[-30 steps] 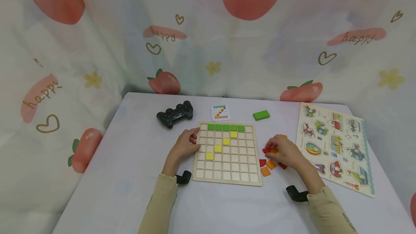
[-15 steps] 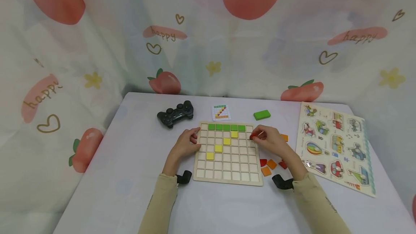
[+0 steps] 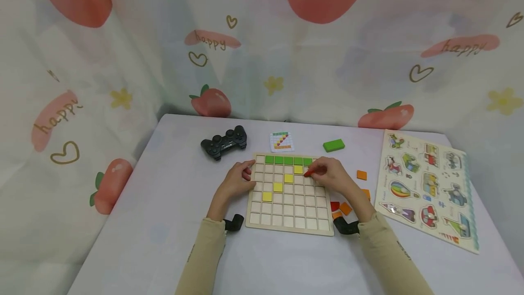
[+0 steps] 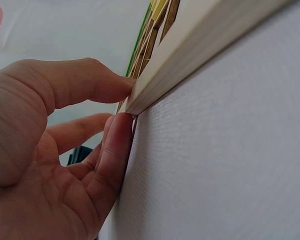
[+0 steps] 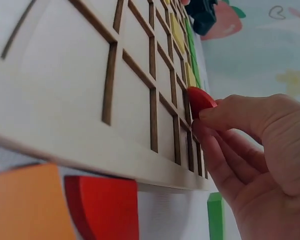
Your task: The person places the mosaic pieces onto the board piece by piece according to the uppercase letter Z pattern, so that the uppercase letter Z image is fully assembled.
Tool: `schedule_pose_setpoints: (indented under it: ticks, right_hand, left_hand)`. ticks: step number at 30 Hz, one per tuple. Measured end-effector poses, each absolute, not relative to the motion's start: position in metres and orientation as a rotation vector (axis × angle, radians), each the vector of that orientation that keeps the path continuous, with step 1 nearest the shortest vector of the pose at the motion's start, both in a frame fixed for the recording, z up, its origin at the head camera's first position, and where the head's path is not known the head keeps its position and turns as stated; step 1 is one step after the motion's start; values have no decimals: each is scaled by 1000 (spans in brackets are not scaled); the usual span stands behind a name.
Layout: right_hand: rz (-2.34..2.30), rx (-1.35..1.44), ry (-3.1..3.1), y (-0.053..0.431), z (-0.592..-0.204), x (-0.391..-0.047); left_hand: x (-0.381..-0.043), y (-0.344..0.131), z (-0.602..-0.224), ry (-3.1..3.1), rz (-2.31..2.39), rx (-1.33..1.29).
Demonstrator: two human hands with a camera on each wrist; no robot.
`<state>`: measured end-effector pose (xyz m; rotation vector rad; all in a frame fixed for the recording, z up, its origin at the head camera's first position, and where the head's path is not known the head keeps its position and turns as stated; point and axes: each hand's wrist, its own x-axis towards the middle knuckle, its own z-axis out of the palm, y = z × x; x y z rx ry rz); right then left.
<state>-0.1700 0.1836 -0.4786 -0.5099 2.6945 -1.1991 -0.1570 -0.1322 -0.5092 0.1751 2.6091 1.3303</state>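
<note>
A wooden grid board (image 3: 288, 221) lies on the table, with a row of green tiles (image 3: 288, 160) along its top and a diagonal of yellow tiles (image 3: 278, 187) below. My left hand (image 3: 236, 180) grips the board's left edge; in the left wrist view the thumb rests on the rim (image 4: 155, 80) and fingers touch its side. Between thumb and fingers my right hand (image 3: 330, 175) pinches a red tile (image 5: 200, 101) with a curved edge, tilted over the board's upper right squares, right of the topmost yellow tile. Another red tile (image 5: 107, 207) lies beside the board.
Loose orange tiles (image 3: 362, 175) lie right of the board, some partly hidden by the right arm. Behind it are a black game controller (image 3: 224, 142), a small pattern card (image 3: 281, 142) and a green block (image 3: 334, 145). A picture puzzle board (image 3: 417, 174) lies at right.
From the loose tiles, my right hand has taken a red tile and carried it left and up over the board. My left hand stays on the board's edge. The head view has shifted slightly.
</note>
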Motion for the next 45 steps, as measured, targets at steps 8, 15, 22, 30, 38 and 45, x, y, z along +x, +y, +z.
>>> schedule_pose_setpoints:
  ticks: [8,15,22,30,38,45]
  right_hand:
    - [-1193,-504,2712,183,-482,-175]
    - [-1222,-493,2727,184,-484,-178]
    - [-1228,-449,2710,184,-485,-179]
    - [-1235,-476,2741,180,-490,-181]
    - [-1212,-457,2792,185,-492,-178]
    - [-1115,-472,2817,184,-490,-176]
  left_hand:
    - [-156,-132,-508,2611,1327,166]
    - [-157,-132,-508,2603,1330,154]
    - [-156,-131,-508,2604,1335,150]
    - [-156,-132,-508,2599,1357,163]
    - [-155,-130,-506,2602,1340,162]
    - [-154,-131,-504,2596,1342,156]
